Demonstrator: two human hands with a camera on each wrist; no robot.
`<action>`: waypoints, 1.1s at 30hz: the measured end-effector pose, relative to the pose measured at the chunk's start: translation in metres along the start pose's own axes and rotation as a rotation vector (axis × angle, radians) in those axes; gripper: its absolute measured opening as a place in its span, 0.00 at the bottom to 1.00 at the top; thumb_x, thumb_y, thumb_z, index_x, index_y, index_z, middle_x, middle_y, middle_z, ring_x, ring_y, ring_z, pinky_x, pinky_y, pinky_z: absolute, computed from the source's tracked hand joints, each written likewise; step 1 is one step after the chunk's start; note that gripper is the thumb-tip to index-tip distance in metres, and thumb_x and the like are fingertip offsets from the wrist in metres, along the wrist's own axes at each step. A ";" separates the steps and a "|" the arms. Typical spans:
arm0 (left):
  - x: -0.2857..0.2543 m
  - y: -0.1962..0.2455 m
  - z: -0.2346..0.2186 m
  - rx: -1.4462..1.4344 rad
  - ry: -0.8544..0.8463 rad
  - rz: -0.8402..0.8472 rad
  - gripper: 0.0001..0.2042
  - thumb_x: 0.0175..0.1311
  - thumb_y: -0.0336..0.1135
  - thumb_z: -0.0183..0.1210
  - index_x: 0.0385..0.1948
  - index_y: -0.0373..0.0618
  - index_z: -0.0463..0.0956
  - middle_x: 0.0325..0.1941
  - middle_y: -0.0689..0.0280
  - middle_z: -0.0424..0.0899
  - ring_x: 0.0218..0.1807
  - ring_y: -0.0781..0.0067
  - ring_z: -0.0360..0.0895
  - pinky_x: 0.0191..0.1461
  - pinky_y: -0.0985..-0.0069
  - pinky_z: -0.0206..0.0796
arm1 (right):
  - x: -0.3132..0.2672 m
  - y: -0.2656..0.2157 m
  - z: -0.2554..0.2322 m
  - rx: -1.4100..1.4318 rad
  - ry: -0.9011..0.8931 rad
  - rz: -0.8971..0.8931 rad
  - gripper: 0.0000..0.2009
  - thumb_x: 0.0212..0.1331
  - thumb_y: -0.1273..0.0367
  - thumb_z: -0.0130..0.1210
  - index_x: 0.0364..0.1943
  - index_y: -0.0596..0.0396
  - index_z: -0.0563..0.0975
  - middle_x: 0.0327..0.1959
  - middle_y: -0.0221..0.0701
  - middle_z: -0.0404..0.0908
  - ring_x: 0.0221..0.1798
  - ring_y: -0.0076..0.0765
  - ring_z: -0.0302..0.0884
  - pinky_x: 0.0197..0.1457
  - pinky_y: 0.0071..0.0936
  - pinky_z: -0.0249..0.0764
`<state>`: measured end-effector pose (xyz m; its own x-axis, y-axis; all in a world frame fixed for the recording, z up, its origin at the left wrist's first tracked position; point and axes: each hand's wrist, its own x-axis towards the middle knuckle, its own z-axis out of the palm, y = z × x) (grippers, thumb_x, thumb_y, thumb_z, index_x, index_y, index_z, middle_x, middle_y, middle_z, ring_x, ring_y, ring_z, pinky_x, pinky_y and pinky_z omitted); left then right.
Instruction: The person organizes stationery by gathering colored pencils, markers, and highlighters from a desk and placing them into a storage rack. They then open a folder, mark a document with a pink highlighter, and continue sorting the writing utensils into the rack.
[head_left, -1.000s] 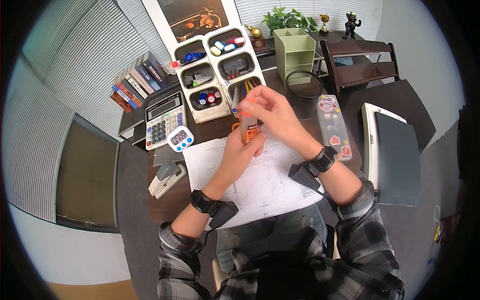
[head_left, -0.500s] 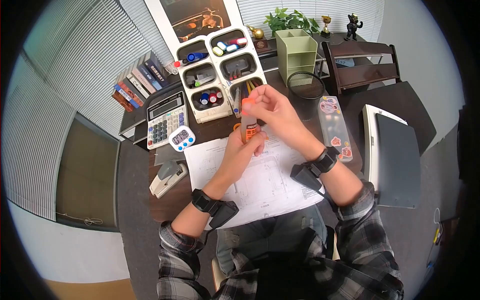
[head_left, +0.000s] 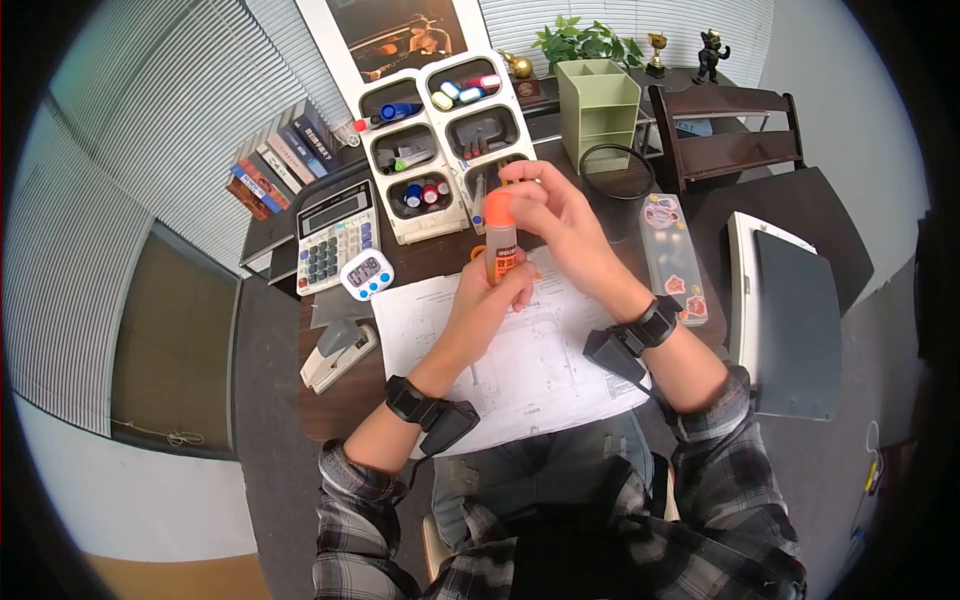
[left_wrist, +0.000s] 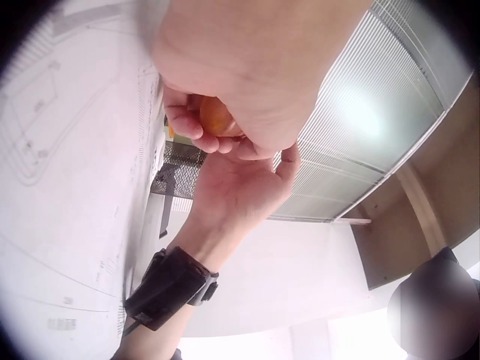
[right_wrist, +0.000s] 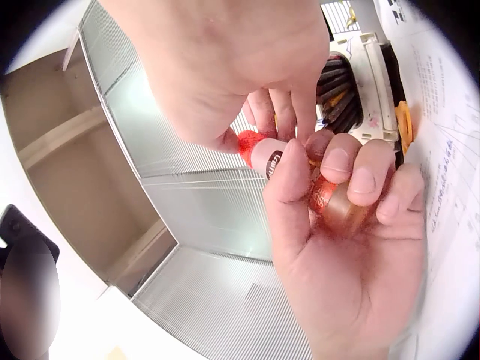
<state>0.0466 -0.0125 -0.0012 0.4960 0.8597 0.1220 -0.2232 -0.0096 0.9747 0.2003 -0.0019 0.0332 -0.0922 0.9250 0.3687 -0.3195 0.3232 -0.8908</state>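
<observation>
A clear glue bottle with an orange label (head_left: 504,262) stands upright above the paper, gripped low down by the left hand (head_left: 480,308). The right hand (head_left: 575,240) is at its orange cap (head_left: 499,208), thumb against the right side and fingers curled behind and above. In the right wrist view the thumb of the right hand (right_wrist: 232,67) meets the red-orange cap (right_wrist: 250,147), while the left hand's fingers (right_wrist: 360,176) wrap the bottle. The left wrist view shows the bottle's rounded orange end (left_wrist: 215,116) within the left hand (left_wrist: 247,67).
Under the hands lies a printed drawing (head_left: 520,385). To the left are a stapler (head_left: 338,355), timer (head_left: 367,274) and calculator (head_left: 335,240). Behind stands a white pen organizer (head_left: 430,225); rightward are a black mesh bin (head_left: 617,190) and a stickered case (head_left: 672,250).
The right thumb and fingers have shifted at the cap, and more of the cap shows. The left hand keeps its grip; the view has moved slightly.
</observation>
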 end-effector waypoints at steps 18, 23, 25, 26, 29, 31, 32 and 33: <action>0.001 -0.004 -0.001 0.129 0.013 0.051 0.09 0.66 0.33 0.60 0.41 0.44 0.70 0.35 0.72 0.71 0.35 0.84 0.67 0.40 0.82 0.61 | 0.001 -0.008 0.000 0.052 0.036 -0.098 0.14 0.71 0.66 0.53 0.53 0.59 0.74 0.47 0.34 0.84 0.51 0.23 0.78 0.59 0.26 0.73; 0.001 -0.004 -0.002 0.143 0.007 0.063 0.10 0.65 0.34 0.63 0.41 0.45 0.71 0.37 0.73 0.71 0.38 0.84 0.68 0.43 0.81 0.62 | 0.000 -0.008 0.000 0.025 0.020 -0.108 0.14 0.71 0.65 0.53 0.53 0.59 0.74 0.48 0.35 0.84 0.51 0.23 0.77 0.59 0.27 0.73; 0.001 -0.005 -0.003 0.152 0.010 0.065 0.10 0.65 0.33 0.63 0.41 0.45 0.71 0.37 0.73 0.72 0.38 0.84 0.68 0.44 0.81 0.62 | 0.000 -0.008 0.000 0.023 0.021 -0.106 0.14 0.71 0.65 0.52 0.53 0.59 0.74 0.48 0.35 0.84 0.51 0.23 0.77 0.59 0.26 0.73; 0.001 -0.005 -0.003 0.147 0.006 0.065 0.10 0.65 0.33 0.63 0.41 0.45 0.71 0.37 0.73 0.72 0.38 0.84 0.68 0.44 0.81 0.62 | 0.000 -0.008 0.000 0.021 0.023 -0.105 0.14 0.71 0.65 0.52 0.53 0.59 0.74 0.48 0.35 0.84 0.51 0.24 0.77 0.60 0.26 0.73; 0.001 -0.004 -0.003 0.131 -0.001 0.067 0.10 0.65 0.33 0.63 0.41 0.45 0.71 0.37 0.73 0.72 0.38 0.84 0.68 0.43 0.81 0.62 | -0.001 -0.010 0.001 0.028 0.019 -0.087 0.14 0.71 0.65 0.52 0.53 0.59 0.74 0.48 0.35 0.84 0.51 0.24 0.78 0.60 0.26 0.73; 0.001 -0.004 -0.003 0.120 -0.004 0.068 0.10 0.65 0.33 0.63 0.41 0.45 0.71 0.37 0.73 0.72 0.38 0.84 0.68 0.43 0.81 0.62 | -0.002 -0.011 0.001 0.029 0.010 -0.091 0.14 0.72 0.65 0.51 0.53 0.59 0.74 0.48 0.35 0.84 0.51 0.24 0.78 0.60 0.26 0.73; 0.001 -0.004 -0.003 0.128 -0.002 0.062 0.10 0.65 0.33 0.63 0.40 0.45 0.71 0.37 0.73 0.72 0.38 0.85 0.68 0.43 0.81 0.61 | -0.002 -0.011 0.001 0.029 0.002 -0.096 0.14 0.72 0.64 0.51 0.53 0.59 0.74 0.48 0.35 0.83 0.51 0.24 0.78 0.59 0.26 0.73; 0.001 -0.004 -0.004 0.136 -0.001 0.056 0.10 0.64 0.33 0.63 0.40 0.46 0.71 0.37 0.73 0.72 0.38 0.85 0.68 0.42 0.81 0.61 | -0.002 -0.011 0.002 0.030 0.002 -0.096 0.14 0.72 0.64 0.51 0.53 0.59 0.74 0.48 0.35 0.83 0.51 0.24 0.78 0.59 0.26 0.73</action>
<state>0.0449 -0.0099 -0.0060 0.4869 0.8553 0.1773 -0.1350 -0.1269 0.9827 0.2025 -0.0075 0.0427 -0.0583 0.8903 0.4516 -0.3545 0.4045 -0.8431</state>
